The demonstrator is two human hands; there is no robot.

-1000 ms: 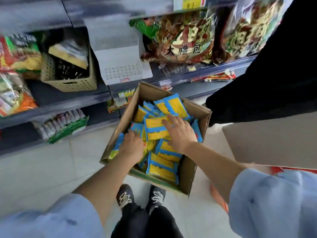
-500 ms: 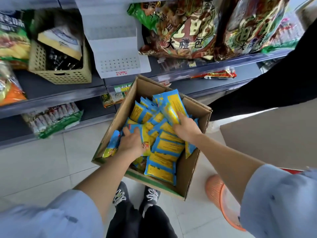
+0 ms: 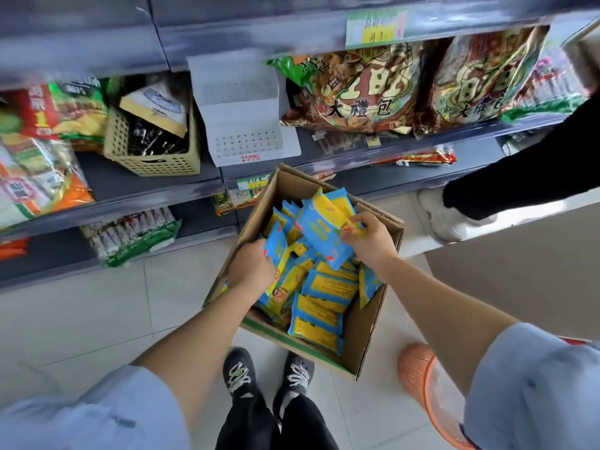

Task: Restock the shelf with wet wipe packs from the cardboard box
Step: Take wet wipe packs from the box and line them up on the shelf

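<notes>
Lifting wet wipe packs out of the cardboard box, standing open on the floor just in front of the shelf. Keep the right hand pinched on the near end of the raised pack, thumb and fingers curled over its edge. Lift straight up to clear the heap without dragging neighbours over the rim. Keep the left hand curled round the second pack by the left wall of the box. Draw it out flat rather than by a corner, being soft and slippery by the look of it. Turn both face-out before setting down, probably into the white tray on the shelf, beside the beige basket.

Counting: one box; two hands, each holding a pack; possibly a further yellow pack behind the raised one, hard to tell. Well over a dozen packs loose in the box, overlapping too much for an exact figure. One white tray, one beige basket, two large snack bags to the right of the tray.
</notes>
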